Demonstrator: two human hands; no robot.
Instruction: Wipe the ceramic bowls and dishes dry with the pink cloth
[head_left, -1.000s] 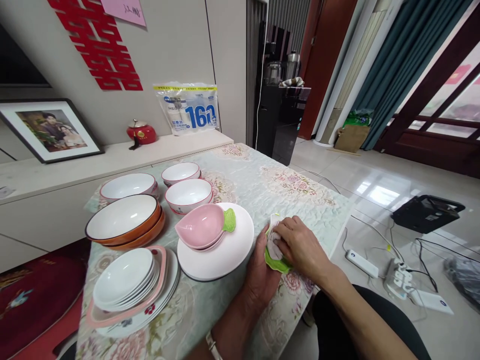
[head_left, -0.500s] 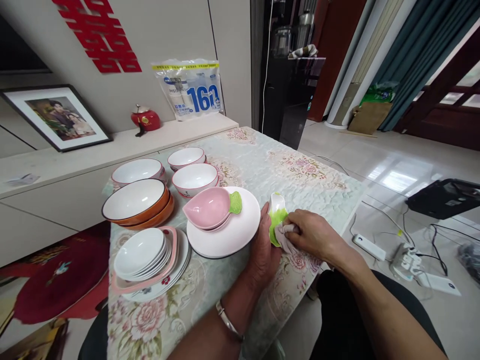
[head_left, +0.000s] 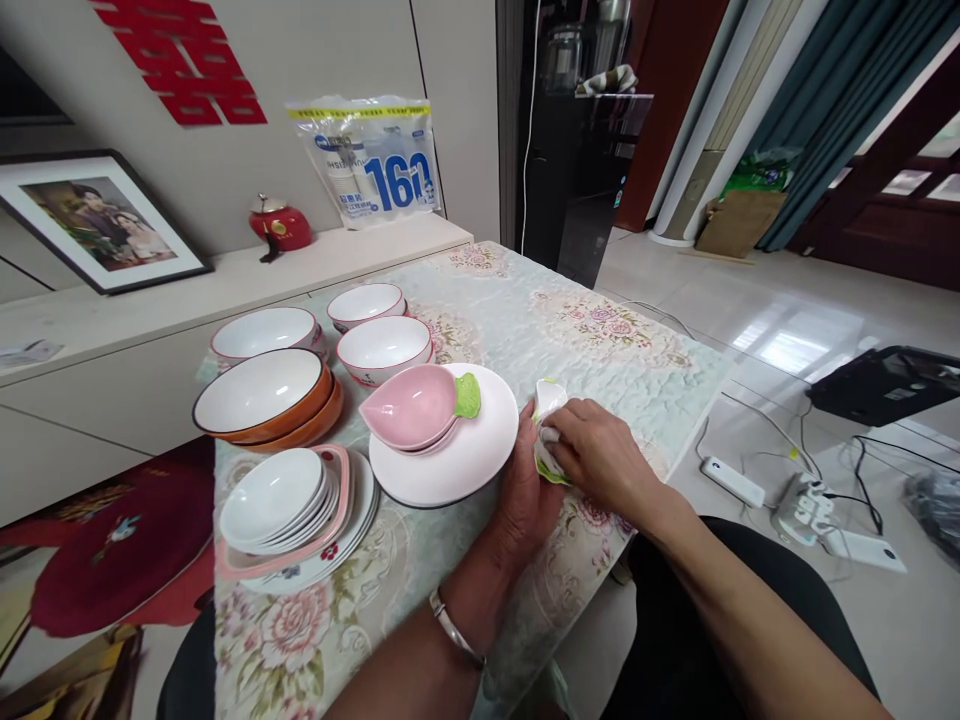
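My left hand [head_left: 523, 495] grips a small white-and-green dish [head_left: 550, 394], shaped like a cabbage leaf, from its left side and underneath. Against the dish's inner face, the fingers of my right hand [head_left: 604, 448] press a pale crumpled cloth [head_left: 549, 452], hiding much of the green part. Just left of my left hand lies a white oval plate [head_left: 491, 440]. On that plate sit stacked pink peach-shaped bowls [head_left: 409, 405] with a green leaf tab.
Left on the flowered tablecloth [head_left: 517, 300] stand orange bowls [head_left: 330, 400], red-rimmed white bowls [head_left: 386, 350] and stacked small white dishes [head_left: 270, 495] on plates. Behind is a ledge with a framed photo [head_left: 97, 220], a red jar [head_left: 281, 225] and a plastic pack [head_left: 375, 165].
My right hand has moved slightly left and up with the cloth, further over the dish. My left hand keeps its hold. The whole view has shifted a little.
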